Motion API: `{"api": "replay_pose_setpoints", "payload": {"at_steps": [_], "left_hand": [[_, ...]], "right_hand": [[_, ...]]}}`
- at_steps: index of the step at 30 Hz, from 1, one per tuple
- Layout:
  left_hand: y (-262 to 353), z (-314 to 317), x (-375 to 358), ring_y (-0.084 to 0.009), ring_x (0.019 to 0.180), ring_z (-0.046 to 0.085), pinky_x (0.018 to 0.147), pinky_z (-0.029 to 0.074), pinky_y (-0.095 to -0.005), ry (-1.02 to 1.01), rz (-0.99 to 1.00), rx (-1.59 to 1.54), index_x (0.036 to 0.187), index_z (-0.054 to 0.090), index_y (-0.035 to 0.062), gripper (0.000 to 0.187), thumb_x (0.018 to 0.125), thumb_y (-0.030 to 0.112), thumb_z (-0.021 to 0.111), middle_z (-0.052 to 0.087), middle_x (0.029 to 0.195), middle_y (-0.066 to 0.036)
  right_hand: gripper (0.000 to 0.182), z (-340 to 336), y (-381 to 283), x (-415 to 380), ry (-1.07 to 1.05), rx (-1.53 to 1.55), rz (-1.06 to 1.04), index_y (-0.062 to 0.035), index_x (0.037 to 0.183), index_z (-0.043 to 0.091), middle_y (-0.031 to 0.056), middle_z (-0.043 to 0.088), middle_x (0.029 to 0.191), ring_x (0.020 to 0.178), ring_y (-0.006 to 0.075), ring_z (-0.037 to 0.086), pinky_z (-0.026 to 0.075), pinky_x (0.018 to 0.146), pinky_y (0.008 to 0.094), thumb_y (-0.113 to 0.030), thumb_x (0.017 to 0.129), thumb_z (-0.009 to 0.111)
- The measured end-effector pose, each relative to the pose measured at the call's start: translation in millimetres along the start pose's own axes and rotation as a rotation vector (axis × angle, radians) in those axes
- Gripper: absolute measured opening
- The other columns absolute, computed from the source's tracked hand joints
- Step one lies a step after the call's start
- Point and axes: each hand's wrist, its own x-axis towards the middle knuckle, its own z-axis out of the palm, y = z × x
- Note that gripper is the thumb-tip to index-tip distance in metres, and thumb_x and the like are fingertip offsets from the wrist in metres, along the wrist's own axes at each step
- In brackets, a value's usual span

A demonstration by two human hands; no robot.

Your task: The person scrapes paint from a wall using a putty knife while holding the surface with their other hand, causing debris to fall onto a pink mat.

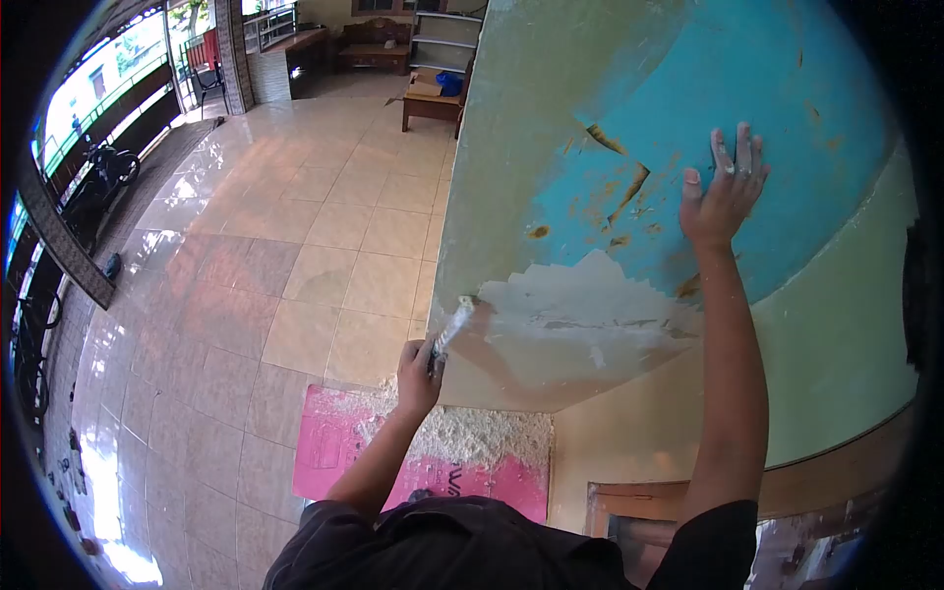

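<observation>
My left hand (421,379) is wrapped round the handle of a scraper (454,326) smeared with white. The scraper's tip is at the wall's left part, beside a bare grey patch (575,300) where the paint is off. My right hand (726,197) lies with fingers spread against the blue-painted part of the wall (669,98); its fingertips are dusted white. Between the two hands the blue paint has brown gouges and peeled spots (629,192). Greenish paint (521,128) borders the blue on the left.
Below me a pink sheet (329,442) on the tiled floor (226,344) holds a heap of pale scrapings (472,433). A wooden frame (639,500) is at lower right. Farther off are a wooden bench (374,51), a small table (430,106) and a motorcycle (108,172).
</observation>
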Motion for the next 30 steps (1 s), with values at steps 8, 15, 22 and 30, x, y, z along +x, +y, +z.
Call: {"api": "replay_pose_setpoints", "payload": {"at_steps": [8,15,22,30], "left_hand": [[-26.0,10.0,-10.5,-0.0244,0.073,0.059,0.065,0.048,-0.0381,0.037,-0.033,-0.035,0.11,0.058,0.0019,0.023,0.093,0.017,0.054,0.057,0.086,-0.014],[-87.4,17.4,-29.3,-0.0127,0.051,0.051,0.05,0.042,-0.0292,-0.157,-0.647,-0.545,0.072,0.054,0.0019,0.055,0.101,0.044,0.032,0.05,0.056,-0.004],[-110.1,27.6,-3.1,-0.014,0.041,0.045,0.039,0.038,-0.0288,-0.272,-0.743,-0.867,0.07,0.051,0.0083,0.05,0.099,0.044,0.032,0.048,0.051,-0.004],[-121.3,41.7,3.7,-0.0148,0.039,0.045,0.039,0.036,-0.0286,-0.39,-0.702,-0.935,0.068,0.05,0.0093,0.047,0.098,0.04,0.03,0.049,0.05,-0.004]], "right_hand": [[0.049,-4.2,-1.3,-2.3,-0.038,-0.007,0.009,-0.0213,0.137,0.044,0.0102,0.037,0.147,0.136,0.037,0.032,0.021,0.106,0.0636,-0.049,0.096,0.038],[0.049,-3.4,-4.0,-3.0,-0.031,0.022,0.011,-0.0205,0.137,0.044,0.0113,0.035,0.148,0.137,0.0375,0.031,0.02,0.107,0.0639,-0.046,0.096,0.038],[0.05,-3.3,-5.5,-3.2,-0.043,0.009,0.008,-0.0197,0.138,0.043,0.012,0.034,0.148,0.137,0.0377,0.03,0.019,0.107,0.0636,-0.047,0.097,0.036],[0.051,-1.5,-3.8,-3.5,-0.043,0.006,-0.008,-0.0197,0.139,0.041,0.012,0.033,0.149,0.137,0.0377,0.03,0.02,0.107,0.0632,-0.048,0.097,0.036]]}}
